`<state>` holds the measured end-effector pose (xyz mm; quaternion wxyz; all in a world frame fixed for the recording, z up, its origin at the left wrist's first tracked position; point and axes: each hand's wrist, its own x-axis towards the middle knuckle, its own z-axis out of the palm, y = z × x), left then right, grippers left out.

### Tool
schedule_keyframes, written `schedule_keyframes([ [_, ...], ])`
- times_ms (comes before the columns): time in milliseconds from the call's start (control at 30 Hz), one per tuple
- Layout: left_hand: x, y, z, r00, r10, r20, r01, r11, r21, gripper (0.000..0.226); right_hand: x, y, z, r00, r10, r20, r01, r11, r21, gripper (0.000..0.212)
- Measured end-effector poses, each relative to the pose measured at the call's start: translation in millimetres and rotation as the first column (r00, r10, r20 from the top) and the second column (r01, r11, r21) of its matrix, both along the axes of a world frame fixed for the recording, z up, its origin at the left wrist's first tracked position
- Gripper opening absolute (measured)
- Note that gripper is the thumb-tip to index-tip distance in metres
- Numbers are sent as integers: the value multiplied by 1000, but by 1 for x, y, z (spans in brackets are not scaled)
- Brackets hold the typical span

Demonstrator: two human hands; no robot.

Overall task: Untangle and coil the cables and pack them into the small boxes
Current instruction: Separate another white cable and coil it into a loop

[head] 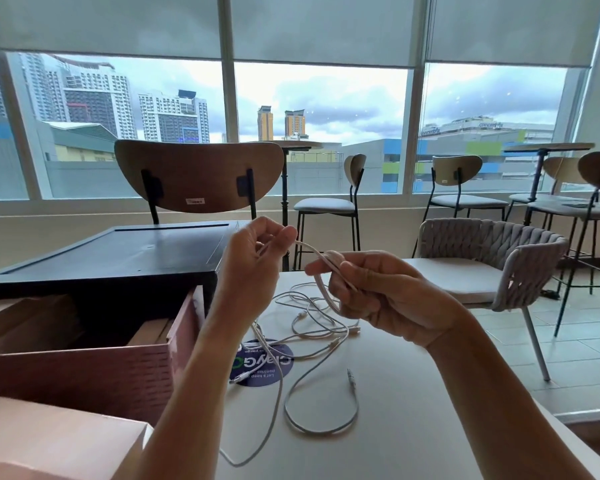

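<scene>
White tabletop (430,393), open room toward right edge; left hand (253,268), right hand (381,296) gripping raised cable (314,249).

— What did the person wear?
— Only arms and hands showed. The left hand (253,261) and right hand (381,296) were bare.
— And higher up?
— The left forearm (187,393) and right forearm (492,393) were bare too, down to the view's lower edge.
— Fingernails?
— Too small to tell.

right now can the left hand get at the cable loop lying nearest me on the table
Probably not yet: the left hand pinches the cable stretched to the right hand. Once it lets go, nothing lies over the loop.
</scene>
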<state>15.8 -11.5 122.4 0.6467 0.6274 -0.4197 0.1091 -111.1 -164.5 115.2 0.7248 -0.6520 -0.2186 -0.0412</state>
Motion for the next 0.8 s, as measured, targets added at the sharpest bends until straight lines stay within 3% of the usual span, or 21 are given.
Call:
schedule_keyframes([
  [333, 1, -9, -15, 992, 47, 114, -61, 991, 120, 17, 8, -2, -1, 999, 35, 8, -36, 966, 255, 42],
  [500, -10, -17, -20, 980, 53, 194, -93, 974, 205, 20, 10, -4, -1, 997, -55, 61, 32, 945, 327, 41],
  [700, -18, -23, -25, 967, -50, 250, -54, 918, 393, 24, 21, -9, -4, 977, -195, 81, 115, 814, 570, 43],
  [800, -20, -21, -23, 958, -100, 270, -50, 866, 498, 23, 24, -7, -4, 947, -312, 70, 202, 752, 627, 32],
])
